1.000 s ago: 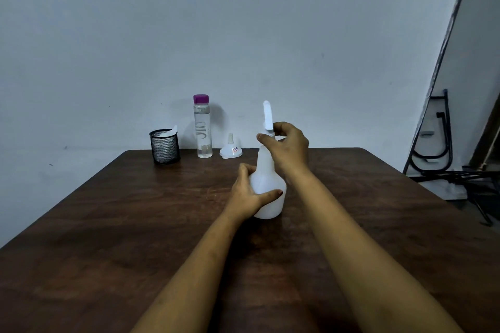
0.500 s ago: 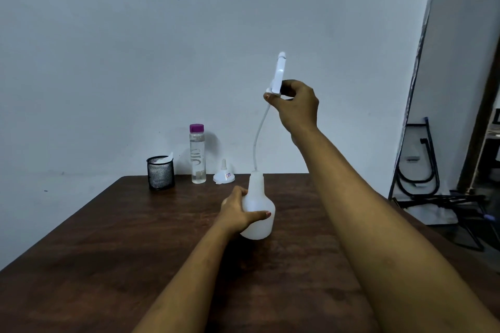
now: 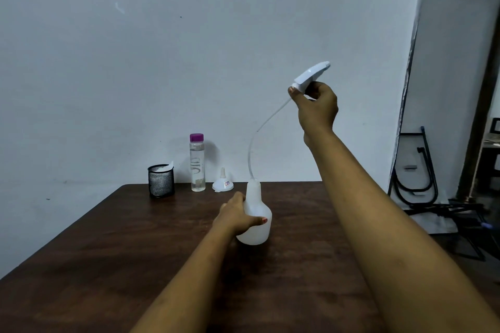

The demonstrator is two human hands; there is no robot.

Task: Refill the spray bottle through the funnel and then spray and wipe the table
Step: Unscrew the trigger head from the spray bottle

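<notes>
Dark wooden desk (image 3: 108, 251) against a pale wall (image 3: 216, 62); beyond the fingers of the left hand (image 3: 235, 216), which grip the white spray bottle (image 3: 255, 227) standing mid-desk, are a mesh cup (image 3: 161, 181), water bottle (image 3: 197, 163) and funnel (image 3: 223, 184); the raised right hand (image 3: 316, 108) pinches the detached spray head (image 3: 311, 74), its tube (image 3: 259, 138) trailing into the bottle's neck.

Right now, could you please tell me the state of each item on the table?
Spray bottle: upright, uncapped, held by left hand.
Spray head: off the bottle, gripped by right hand, tube end at the bottle's neck.
Water bottle: upright, capped.
Funnel: upside down, spout up.
Mesh cup: upright, something white inside.
</notes>
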